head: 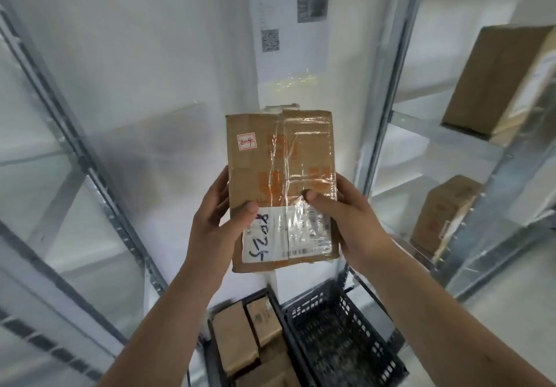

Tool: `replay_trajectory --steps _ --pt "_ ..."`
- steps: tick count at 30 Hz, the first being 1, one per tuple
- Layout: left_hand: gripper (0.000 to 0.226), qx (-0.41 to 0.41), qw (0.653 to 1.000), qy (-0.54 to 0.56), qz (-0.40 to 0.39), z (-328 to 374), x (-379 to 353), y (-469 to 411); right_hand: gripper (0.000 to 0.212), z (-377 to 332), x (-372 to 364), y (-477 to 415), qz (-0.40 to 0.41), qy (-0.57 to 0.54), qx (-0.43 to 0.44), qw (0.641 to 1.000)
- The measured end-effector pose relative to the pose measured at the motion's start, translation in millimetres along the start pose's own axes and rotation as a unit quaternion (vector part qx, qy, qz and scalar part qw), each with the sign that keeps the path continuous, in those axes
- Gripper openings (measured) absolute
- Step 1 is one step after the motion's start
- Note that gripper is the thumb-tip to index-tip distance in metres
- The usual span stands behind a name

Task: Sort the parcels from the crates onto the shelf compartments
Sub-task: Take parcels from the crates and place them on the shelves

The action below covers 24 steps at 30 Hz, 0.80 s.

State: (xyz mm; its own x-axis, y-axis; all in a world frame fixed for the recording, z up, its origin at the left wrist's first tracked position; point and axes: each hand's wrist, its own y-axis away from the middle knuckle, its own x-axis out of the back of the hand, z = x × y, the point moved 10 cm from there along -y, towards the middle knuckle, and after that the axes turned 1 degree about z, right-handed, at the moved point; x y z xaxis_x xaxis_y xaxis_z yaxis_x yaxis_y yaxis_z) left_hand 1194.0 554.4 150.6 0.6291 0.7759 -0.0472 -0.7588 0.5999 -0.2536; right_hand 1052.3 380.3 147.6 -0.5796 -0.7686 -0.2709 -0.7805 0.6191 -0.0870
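Two hands of ours hold one parcel up in the air, in front of a white wall. Our left hand grips its left edge, with the thumb on the front by a white label and the fingers behind. Our right hand grips the right edge the same way, with its thumb pressed on the shiny tape. The parcel is a flat brown box, and it stands tall. The label sits low on the front and has blue writing on it. A small red sticker sits near the top. Below our arms we see two dark crates, side by side. The crate on the left has more brown parcels in it. The mesh crate is just beside it. A metal shelf stands on the right. A big box lies on a high level, and a smaller box stands on the level below. Another metal frame is on the left. A paper with a square code hangs on the wall above the parcel.
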Motion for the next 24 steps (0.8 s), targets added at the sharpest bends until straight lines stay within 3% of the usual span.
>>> replay_trajectory --steps 8,11,16,24 --pt "0.080 0.062 0.986 0.059 -0.142 -27.0 -78.9 64.3 0.041 14.3 76.6 128.8 0.166 0.003 -0.040 0.985" --pt "0.077 0.078 0.975 0.073 -0.194 -26.0 -129.0 91.2 0.050 3.4 114.6 180.3 0.227 0.009 -0.034 0.973" --pt "0.070 0.093 0.948 0.079 -0.293 -22.3 -222.6 141.8 0.038 -20.9 181.7 266.2 0.313 0.020 -0.012 0.949" --pt "0.070 0.103 0.917 0.082 -0.377 2.6 -383.3 241.8 0.043 -58.4 306.2 407.7 0.435 0.025 0.008 0.900"
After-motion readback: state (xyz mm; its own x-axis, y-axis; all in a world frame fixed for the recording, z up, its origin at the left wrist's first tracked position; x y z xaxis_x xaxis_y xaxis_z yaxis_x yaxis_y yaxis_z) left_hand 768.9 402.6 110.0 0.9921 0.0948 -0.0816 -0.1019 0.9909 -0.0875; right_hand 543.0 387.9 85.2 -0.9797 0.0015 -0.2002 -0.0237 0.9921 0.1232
